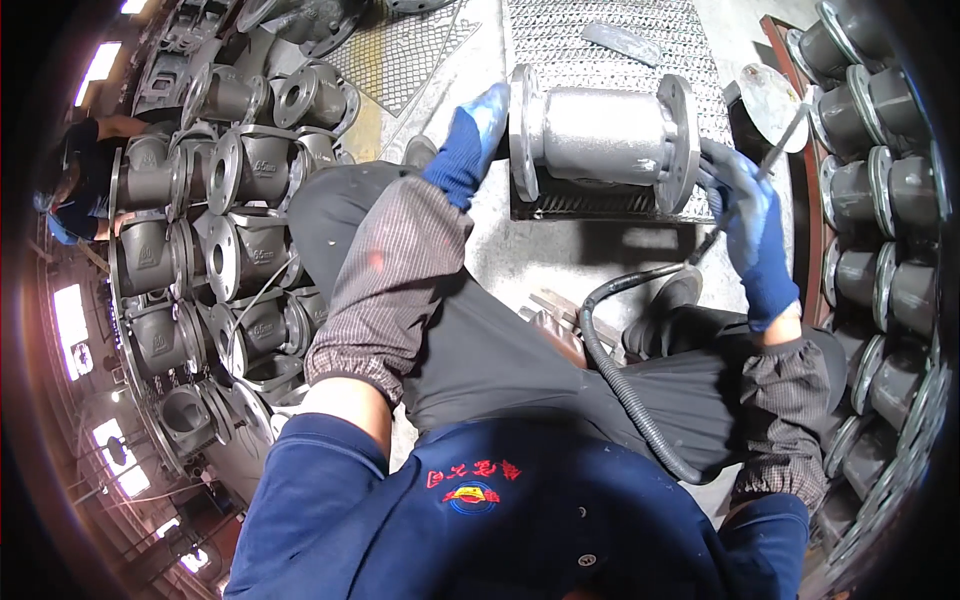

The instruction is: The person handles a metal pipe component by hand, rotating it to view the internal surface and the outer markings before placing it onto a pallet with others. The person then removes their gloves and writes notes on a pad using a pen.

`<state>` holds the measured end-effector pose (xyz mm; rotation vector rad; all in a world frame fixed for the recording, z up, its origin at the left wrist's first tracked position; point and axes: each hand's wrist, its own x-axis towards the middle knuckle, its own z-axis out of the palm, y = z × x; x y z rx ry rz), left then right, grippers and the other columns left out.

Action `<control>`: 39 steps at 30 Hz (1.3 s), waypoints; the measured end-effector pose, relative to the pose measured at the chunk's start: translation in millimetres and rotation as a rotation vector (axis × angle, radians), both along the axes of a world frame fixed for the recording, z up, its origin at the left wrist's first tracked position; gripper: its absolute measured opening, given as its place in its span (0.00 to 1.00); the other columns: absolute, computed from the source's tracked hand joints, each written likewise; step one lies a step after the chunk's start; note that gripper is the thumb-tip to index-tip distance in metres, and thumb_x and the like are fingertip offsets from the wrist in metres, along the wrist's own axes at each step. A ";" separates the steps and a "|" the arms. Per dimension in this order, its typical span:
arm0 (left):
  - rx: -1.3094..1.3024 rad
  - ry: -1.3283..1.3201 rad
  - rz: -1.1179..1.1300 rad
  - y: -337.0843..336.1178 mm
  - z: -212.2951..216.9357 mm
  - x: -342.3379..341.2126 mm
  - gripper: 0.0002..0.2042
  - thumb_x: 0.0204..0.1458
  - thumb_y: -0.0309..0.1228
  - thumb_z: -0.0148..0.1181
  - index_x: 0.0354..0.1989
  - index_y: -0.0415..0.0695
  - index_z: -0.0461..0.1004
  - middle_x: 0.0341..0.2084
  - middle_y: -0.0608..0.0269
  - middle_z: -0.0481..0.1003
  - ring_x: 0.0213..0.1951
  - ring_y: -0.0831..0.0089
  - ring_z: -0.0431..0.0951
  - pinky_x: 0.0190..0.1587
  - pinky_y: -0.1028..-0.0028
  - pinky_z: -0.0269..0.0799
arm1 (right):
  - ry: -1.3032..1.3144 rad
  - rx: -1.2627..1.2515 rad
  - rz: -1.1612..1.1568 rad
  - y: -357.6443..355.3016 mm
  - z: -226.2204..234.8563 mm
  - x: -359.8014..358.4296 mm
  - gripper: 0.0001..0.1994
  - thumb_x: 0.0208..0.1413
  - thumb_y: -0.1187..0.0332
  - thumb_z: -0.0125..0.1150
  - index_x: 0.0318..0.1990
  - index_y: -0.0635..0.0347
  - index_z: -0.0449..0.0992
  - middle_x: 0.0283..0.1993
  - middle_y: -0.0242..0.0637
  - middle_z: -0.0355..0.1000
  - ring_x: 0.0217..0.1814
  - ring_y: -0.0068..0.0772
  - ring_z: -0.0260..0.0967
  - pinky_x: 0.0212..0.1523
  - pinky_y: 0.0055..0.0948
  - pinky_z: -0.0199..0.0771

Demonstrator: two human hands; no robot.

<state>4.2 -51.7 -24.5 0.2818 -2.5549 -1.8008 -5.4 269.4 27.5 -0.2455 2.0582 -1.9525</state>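
Grey flanged pipe casting (pixel 603 135) at twelve o'clock on mesh desk (pixel 600 45), left hand (pixel 478 125) flat against its flange, right hand (pixel 738 205) clenched around hose-fed rod tool (pixel 770 165), tip apparently off-casting; unbraced casting may roll under tool pressure.

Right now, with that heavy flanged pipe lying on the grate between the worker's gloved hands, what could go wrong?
1. The pipe lies on its side on the grate; only the left hand steadies a flange, so it might roll or slip off the edge toward the legs.
2. The right hand holds a thin tool close to the other flange; fingers could get pinched.
3. The hose loops across the lap and may snag.
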 end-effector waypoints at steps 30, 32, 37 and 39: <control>0.721 -0.674 -0.320 175.5 87.3 170.0 0.20 0.55 0.37 0.53 0.49 0.33 0.64 0.26 0.59 0.75 0.23 0.76 0.74 0.27 0.79 0.72 | -0.579 0.284 0.528 -19.1 -6.3 64.4 0.16 0.50 0.61 0.56 0.34 0.70 0.73 0.28 0.40 0.73 0.27 0.24 0.71 0.26 0.22 0.69; 0.684 -0.677 -0.304 146.6 75.6 174.5 0.23 0.59 0.45 0.44 0.46 0.33 0.69 0.28 0.56 0.76 0.24 0.75 0.75 0.30 0.78 0.72 | -0.588 0.259 0.543 -25.2 16.1 64.6 0.14 0.50 0.63 0.56 0.33 0.68 0.72 0.28 0.39 0.74 0.23 0.20 0.67 0.22 0.18 0.67; 0.829 -0.396 0.061 81.1 55.6 164.3 0.31 0.60 0.53 0.33 0.49 0.33 0.66 0.36 0.53 0.74 0.35 0.73 0.75 0.40 0.79 0.69 | -0.567 0.084 0.477 -40.8 74.9 82.5 0.19 0.49 0.65 0.54 0.46 0.68 0.71 0.30 0.36 0.75 0.23 0.15 0.64 0.23 0.14 0.63; 0.975 -0.373 0.086 71.4 61.3 145.1 0.31 0.60 0.52 0.33 0.51 0.32 0.64 0.41 0.51 0.72 0.44 0.68 0.73 0.47 0.73 0.68 | -0.507 -0.006 0.490 -44.5 78.6 94.5 0.22 0.49 0.65 0.53 0.51 0.67 0.69 0.31 0.36 0.75 0.22 0.13 0.63 0.24 0.13 0.62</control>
